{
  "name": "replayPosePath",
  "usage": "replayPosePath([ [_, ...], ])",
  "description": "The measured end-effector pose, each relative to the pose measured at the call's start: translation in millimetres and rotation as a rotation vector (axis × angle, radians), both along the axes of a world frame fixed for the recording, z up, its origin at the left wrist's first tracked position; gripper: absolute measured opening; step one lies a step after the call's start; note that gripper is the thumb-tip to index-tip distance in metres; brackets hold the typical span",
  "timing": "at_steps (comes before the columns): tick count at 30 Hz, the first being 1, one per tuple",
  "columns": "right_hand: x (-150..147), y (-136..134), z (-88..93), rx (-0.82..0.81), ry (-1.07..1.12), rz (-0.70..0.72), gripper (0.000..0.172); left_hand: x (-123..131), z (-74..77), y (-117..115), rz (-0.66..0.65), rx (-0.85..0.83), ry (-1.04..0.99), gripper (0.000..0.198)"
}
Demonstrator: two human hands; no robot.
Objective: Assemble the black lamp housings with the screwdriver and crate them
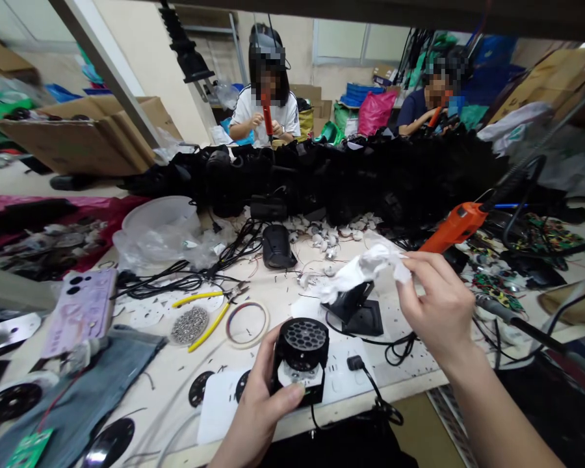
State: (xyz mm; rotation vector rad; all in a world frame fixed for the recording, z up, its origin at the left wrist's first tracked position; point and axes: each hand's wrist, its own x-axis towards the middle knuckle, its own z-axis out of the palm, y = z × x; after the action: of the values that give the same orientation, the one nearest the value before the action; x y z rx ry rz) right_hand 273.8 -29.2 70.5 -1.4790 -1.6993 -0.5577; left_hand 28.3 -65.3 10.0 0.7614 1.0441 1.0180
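In my left hand (263,393) is a small black device (303,341) with a round honeycomb-patterned top and a clear part below it. My fingers wrap its left side and the thumb presses its front. My right hand (436,302) pinches a crumpled white tissue (363,266), raised over the bench. Beneath the tissue is a black angular stand (363,317). A black cable with a plug (355,363) lies to the right of the device. Under my left hand a white sheet (217,403) bears black perforated discs.
Yellow-handled cutters (209,331), a tape roll (247,324), a dish of screws (190,325) and a phone (80,312) lie left. An orange electric screwdriver (453,227) hangs right. Black parts (322,175) pile across the back; two people (268,110) work beyond.
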Motion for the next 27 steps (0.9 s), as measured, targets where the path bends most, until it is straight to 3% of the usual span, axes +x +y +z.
replayPosePath([
  [4,34,12,-32.6,-0.142,-0.128,-0.223,0.022,-1,-6.7,2,0.034,-0.024,-0.025,0.077],
  [8,52,9,-55.1,-0.362,-0.212,-0.296,0.021,1,-10.2,4,0.050,-0.049,-0.032,0.076],
  [11,47,4,-59.0,-0.396,-0.155,-0.220,0.023,2,-10.3,4,0.057,-0.057,-0.042,0.075],
  [14,27,1,-54.9,-0.422,0.029,-0.030,0.029,3,-10.5,5,0.056,-0.061,-0.082,0.075],
  [18,-3,-4,-48.6,-0.582,0.162,0.152,0.046,2,-11.5,3,0.063,-0.091,-0.161,0.081],
  [22,-16,-5,-50.4,-0.672,0.176,0.189,0.053,0,-12.2,2,0.062,-0.087,-0.198,0.086],
  [27,-18,-4,-60.7,-0.642,0.127,0.208,0.045,-1,-11.2,2,0.059,-0.110,-0.253,0.083],
])
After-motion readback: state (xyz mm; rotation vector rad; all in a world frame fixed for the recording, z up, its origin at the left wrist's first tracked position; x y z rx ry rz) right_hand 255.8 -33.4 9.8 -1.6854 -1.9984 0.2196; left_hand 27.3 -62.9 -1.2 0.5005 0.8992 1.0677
